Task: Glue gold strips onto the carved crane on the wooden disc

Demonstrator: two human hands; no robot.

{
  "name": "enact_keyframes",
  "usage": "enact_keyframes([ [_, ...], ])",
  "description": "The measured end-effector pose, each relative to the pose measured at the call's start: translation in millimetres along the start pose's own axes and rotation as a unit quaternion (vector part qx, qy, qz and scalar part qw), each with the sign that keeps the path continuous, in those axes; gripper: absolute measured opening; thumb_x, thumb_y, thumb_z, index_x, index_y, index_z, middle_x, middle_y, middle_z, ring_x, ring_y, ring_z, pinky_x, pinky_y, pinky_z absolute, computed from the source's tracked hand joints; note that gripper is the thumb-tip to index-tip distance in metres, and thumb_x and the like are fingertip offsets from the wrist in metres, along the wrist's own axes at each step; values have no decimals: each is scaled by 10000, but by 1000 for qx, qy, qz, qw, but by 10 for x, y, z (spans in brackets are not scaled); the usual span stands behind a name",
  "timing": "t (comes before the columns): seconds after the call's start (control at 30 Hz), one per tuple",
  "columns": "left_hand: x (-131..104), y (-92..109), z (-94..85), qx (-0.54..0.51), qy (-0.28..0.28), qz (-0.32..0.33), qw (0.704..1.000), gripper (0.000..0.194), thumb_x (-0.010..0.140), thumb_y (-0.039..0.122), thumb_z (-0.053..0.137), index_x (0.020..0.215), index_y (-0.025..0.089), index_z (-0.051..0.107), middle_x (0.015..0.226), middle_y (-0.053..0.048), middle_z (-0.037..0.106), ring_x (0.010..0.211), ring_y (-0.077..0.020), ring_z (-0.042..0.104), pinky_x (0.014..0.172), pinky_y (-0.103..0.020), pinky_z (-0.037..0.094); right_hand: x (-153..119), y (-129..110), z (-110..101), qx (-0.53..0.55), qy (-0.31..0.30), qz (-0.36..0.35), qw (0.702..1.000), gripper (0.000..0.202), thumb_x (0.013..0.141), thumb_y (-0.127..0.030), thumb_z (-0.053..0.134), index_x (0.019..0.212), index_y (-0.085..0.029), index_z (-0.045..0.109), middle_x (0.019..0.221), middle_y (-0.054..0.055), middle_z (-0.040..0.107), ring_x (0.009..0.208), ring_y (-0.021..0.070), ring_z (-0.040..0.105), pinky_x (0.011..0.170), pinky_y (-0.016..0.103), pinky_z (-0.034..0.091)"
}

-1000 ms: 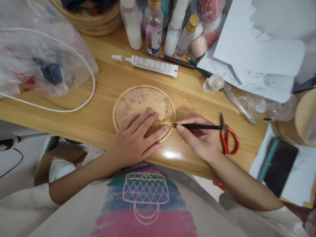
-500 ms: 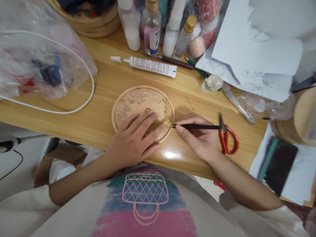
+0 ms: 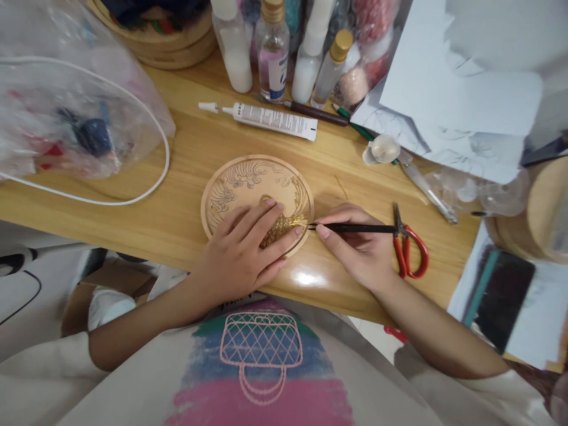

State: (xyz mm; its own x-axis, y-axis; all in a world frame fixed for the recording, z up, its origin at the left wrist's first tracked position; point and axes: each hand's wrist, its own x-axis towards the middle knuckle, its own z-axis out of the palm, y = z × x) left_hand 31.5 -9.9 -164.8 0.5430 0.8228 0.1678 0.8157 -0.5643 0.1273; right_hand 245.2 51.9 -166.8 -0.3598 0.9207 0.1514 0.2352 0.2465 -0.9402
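A round wooden disc (image 3: pixel 248 177) with a fine line drawing lies near the front edge of the wooden table (image 3: pixel 186 154). My left hand (image 3: pixel 242 254) lies flat on its lower half, fingers spread, pressing on a patch of gold wire work (image 3: pixel 284 225). My right hand (image 3: pixel 361 248) pinches a thin black tool (image 3: pixel 355 227) like a pen. The tool lies almost level and its tip touches the gold wire at the disc's right rim.
Red-handled scissors (image 3: pixel 410 251) lie just right of my right hand. A glue tube (image 3: pixel 270 118), several bottles (image 3: pixel 275 47), a clear plastic bag (image 3: pixel 66 100) with a white cord, loose papers (image 3: pixel 448 89) and a dark phone (image 3: pixel 501 296) surround the work area.
Almost nothing differs. Both hands keep their places on the disc and the tool; only the camera view drifts slightly.
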Motion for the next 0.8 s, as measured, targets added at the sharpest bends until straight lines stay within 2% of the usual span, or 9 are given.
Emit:
enact_keyframes([
  [0.4, 1, -10, 1, -3, 22, 5, 1000, 400, 928, 337, 543, 1296, 183, 578, 1365, -202, 571, 1306, -341, 524, 1025, -493, 453, -1, 3, -3, 6, 0, -3, 1000, 26, 821, -190, 696, 817, -214, 703, 737, 15, 701, 674, 134, 638, 618, 281, 527],
  [0.8, 13, -3, -9, 11, 25, 12, 1000, 390, 928, 343, 544, 1279, 179, 587, 1353, -193, 587, 1295, -342, 539, 1011, -489, 473, 5, -3, -2, 15, -4, -10, 1000, 68, 815, -146, 691, 825, -212, 706, 744, 16, 698, 678, 133, 631, 624, 279, 507],
])
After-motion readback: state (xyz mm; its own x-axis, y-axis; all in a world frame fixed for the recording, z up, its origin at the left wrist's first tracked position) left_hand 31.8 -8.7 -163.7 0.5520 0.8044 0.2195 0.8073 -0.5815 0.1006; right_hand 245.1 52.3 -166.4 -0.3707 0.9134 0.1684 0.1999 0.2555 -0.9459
